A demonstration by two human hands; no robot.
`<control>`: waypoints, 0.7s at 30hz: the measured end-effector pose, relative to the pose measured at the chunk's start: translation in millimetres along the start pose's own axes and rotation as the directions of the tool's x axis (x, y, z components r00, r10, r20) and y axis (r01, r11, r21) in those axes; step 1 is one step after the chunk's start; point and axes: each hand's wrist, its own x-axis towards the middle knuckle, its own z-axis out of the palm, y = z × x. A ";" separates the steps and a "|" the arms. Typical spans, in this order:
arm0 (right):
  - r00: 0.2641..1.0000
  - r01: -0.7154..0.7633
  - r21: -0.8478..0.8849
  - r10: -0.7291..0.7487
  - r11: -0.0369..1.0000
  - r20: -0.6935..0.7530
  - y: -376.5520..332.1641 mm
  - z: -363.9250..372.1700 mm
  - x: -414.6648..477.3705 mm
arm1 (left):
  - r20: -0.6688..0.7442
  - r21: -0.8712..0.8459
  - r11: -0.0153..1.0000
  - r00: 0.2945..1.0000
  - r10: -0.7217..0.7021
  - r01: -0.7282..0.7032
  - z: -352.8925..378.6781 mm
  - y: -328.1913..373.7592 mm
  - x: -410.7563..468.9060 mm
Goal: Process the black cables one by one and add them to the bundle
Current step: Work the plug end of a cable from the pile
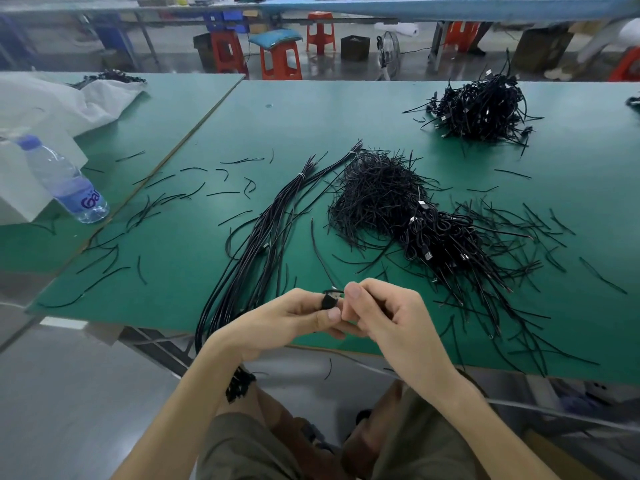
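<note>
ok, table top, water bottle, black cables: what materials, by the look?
Table top: probably matte green rubber or vinyl mat; dull sheen. Water bottle: clear thin plastic; see-through, blue cap. Black cables: likely glossy plastic jacket; they bend and catch light.

one short black cable (pixel 328 300), end bent over, pinched between left hand (pixel 277 320) and right hand (pixel 388 313) over near edge of surface (pixel 346 116); bundle (pixel 263 230) of long black cables, white tie at far end, runs diagonally and hangs off near edge; heap of coiled cables (pixel 440 240) right of it; second heap (pixel 481 109) far right
</note>
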 end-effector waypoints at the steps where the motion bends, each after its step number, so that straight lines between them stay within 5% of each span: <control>1: 1.000 -0.002 0.014 0.003 1.000 -0.007 -0.2 0.0 0.1 | 0.018 0.008 1.000 1.000 -0.001 0.001 -1.0 -0.9 0.1; 7: 1.000 -0.004 -0.005 0.003 1.000 -0.023 2.8 -3.9 -0.6 | -0.014 -0.039 0.997 0.998 0.068 -0.068 -4.5 -7.4 2.1; 10: 0.999 -0.009 -0.064 0.013 0.998 0.049 6.9 3.3 -5.4 | -0.081 -0.239 0.959 0.987 0.139 -0.154 4.4 -10.4 9.8; 13: 0.996 -0.015 -0.084 0.023 0.996 0.091 13.8 18.5 -10.5 | -0.126 -0.523 0.823 0.975 0.181 -0.220 25.3 -4.8 19.0; 19: 0.991 -0.074 -0.112 0.086 0.991 0.105 38.2 15.4 -15.8 | -0.375 -0.761 0.520 0.917 0.139 -0.389 17.8 22.6 19.0; 21: 0.989 -0.067 -0.157 0.086 0.985 0.117 48.0 7.4 -13.5 | -0.368 -0.752 0.530 0.916 0.156 -0.392 4.4 29.7 9.8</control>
